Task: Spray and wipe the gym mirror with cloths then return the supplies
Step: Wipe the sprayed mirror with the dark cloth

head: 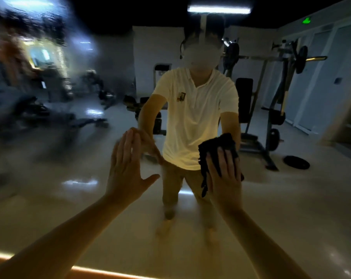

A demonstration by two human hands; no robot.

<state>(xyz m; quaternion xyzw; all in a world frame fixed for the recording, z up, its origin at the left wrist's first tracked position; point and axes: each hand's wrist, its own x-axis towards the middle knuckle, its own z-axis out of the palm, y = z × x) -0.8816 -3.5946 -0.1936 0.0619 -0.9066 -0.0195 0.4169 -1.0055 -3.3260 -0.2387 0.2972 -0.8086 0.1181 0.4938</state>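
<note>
While my left hand (pixel 128 170) is raised flat toward the gym mirror (pixel 291 198), fingers straight and close together, thumb spread wide to the side, it holds nothing; its fingertips meet their own reflection in the glass. My right hand (pixel 225 178) presses a black cloth (pixel 217 146) against the mirror just to the right of it, at about the same height. The fingers (pixel 221 160) of that hand lie straight and fanned out over the cloth rather than curled round it, so the cloth is pinned between my palm and the glass, not gripped. The cloth is bunched, its top edge standing above my fingertips and a ragged end hanging down past the thumb side of the hand. Both forearms are bare and reach up from the lower corners of the view. Straight ahead stands my reflection (pixel 192 117), in a pale short-sleeved collared shirt and tan trousers, arms held out to mirror mine. Behind it the glass shows a weight rack (pixel 281 97) loaded with plates, a loose weight plate (pixel 296 162) lying on the pale floor, a ceiling light (pixel 219 9) and a green sign (pixel 306 20) high on the right. The glass on the left side looks hazy and streaked, and the equipment reflected there is too blurred to make out. A glowing orange strip (pixel 102 270) runs along the bottom edge.
</note>
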